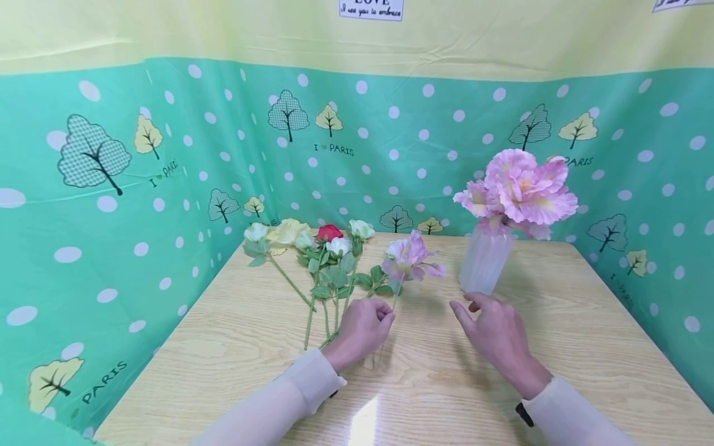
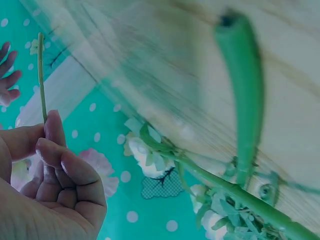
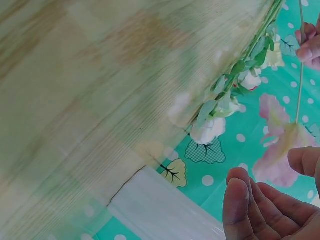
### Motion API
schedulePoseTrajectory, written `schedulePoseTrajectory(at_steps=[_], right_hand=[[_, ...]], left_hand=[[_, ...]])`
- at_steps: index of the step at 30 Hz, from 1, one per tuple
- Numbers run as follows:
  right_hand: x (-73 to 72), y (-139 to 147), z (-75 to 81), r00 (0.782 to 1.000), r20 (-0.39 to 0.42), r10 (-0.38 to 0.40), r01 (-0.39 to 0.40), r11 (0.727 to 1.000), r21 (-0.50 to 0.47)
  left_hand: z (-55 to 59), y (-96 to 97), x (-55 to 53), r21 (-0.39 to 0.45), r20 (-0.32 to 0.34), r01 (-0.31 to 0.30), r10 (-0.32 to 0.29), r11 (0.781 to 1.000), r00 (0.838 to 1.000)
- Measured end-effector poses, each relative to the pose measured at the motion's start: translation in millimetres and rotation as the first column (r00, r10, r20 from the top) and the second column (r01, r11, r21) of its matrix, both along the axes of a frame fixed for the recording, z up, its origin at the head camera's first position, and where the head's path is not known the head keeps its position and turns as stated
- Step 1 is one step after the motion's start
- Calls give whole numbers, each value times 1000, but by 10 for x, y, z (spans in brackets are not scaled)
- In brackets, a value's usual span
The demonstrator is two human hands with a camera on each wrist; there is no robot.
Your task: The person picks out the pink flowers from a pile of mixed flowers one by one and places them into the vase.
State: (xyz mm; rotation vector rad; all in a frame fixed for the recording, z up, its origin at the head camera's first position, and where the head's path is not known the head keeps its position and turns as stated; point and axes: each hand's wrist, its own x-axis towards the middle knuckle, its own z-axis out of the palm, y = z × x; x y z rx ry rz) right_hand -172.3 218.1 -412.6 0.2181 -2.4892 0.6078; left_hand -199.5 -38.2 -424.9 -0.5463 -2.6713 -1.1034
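My left hand (image 1: 362, 328) pinches the thin green stem (image 2: 41, 75) of a pink-purple artificial flower (image 1: 411, 259) between thumb and fingers. The flower head is held upright above the table, in front of the green leaves. My right hand (image 1: 499, 334) holds nothing; its fingers are loosely bent, with the thumb apart. It is just in front of a white ribbed vase (image 1: 484, 260). Large pink flowers (image 1: 527, 186) stand in that vase. In the right wrist view the held flower (image 3: 280, 145) appears beyond my right fingers (image 3: 265, 210).
To the left on the wooden table (image 1: 223, 365) lie several artificial flowers: a red rose (image 1: 330, 233), a yellow flower (image 1: 288, 233) and white roses (image 1: 338, 246), stems towards me. A green dotted curtain (image 1: 334, 173) surrounds the table's back and sides.
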Motion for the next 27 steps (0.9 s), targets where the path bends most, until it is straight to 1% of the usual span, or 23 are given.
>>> schedulePoseTrajectory(at_steps=[5,11,16,20,27], right_hand=[[3,-26,21,1000,4,2,-2,1000,0],[-11,-84,61,1000,1,23,-23,1000,0],[-44,-152,113,999,-27,45,-45,999,15],[-72,-211,168,996,-59,66,-65,998,27],[-110,-337,280,990,-91,111,-111,994,7]], left_hand=[[39,63,7,46,0,-5,5,999,1000],[97,134,14,128,-28,10,-6,992,1000],[145,191,17,187,-15,13,-10,982,1000],[175,243,17,206,-27,18,-13,978,1000],[229,317,15,241,-32,32,-25,970,999]])
